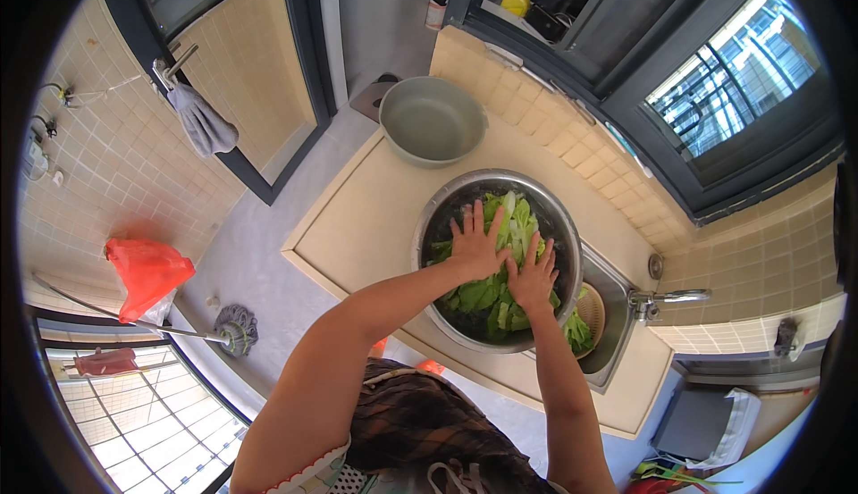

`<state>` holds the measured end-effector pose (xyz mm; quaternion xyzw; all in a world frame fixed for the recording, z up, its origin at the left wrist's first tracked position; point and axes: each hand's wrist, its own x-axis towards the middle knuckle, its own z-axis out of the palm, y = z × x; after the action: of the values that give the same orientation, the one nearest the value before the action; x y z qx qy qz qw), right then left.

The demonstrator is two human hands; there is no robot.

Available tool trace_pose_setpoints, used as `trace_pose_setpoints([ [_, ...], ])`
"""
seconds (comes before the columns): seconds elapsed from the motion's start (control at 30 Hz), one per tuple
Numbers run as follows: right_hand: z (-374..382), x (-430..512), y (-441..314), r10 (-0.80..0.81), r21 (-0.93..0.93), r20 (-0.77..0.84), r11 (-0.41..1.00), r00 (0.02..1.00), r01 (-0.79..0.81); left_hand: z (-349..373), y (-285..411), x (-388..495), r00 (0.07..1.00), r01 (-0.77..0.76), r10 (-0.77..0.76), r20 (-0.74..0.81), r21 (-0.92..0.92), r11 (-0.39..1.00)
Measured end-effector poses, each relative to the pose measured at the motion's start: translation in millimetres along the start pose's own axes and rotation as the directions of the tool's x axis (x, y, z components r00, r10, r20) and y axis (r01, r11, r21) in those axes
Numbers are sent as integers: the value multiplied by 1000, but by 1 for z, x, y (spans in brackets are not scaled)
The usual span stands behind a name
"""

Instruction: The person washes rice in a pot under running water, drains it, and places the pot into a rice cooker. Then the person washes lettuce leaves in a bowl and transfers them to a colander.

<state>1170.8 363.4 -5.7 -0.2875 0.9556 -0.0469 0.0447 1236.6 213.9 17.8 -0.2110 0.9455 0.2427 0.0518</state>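
Observation:
A large stainless steel basin [429,306] stands on the countertop and reaches to the sink's left edge. Inside it, green leafy vegetables [516,219] lie in water. My left hand [477,249] presses flat on the leaves with its fingers spread. Close beside it on the right, my right hand [534,279] also rests palm down on the leaves, fingers apart. Neither hand is closed around anything. The leaf parts under both palms are hidden.
A metal sink [613,360] with a chrome faucet [670,296] is at the right, holding a round beige colander [591,313] and more greens [578,334]. A grey-green plastic basin [432,119] stands farther back. Left are a mop [236,330] and red plastic bag [147,273].

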Motion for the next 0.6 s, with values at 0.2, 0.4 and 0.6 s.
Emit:
trace_pose_setpoints([
  [0.2, 39, 8, 1, -39, -115, 30, 992, 999, 42, 45, -8, 14, 998, -47, 51, -42, 95, 994],
  [0.4, -5, 25, 7, -103, 1, 303, 994, 947, 108, 16, 4, 18, 980, 1, -23, 196, 114, 993],
  [0.6, -50, 38, 36, 244, 503, 395, 750, 886, -430, -13, -29, 54, 929, 326, -227, 292, -354, 877],
])
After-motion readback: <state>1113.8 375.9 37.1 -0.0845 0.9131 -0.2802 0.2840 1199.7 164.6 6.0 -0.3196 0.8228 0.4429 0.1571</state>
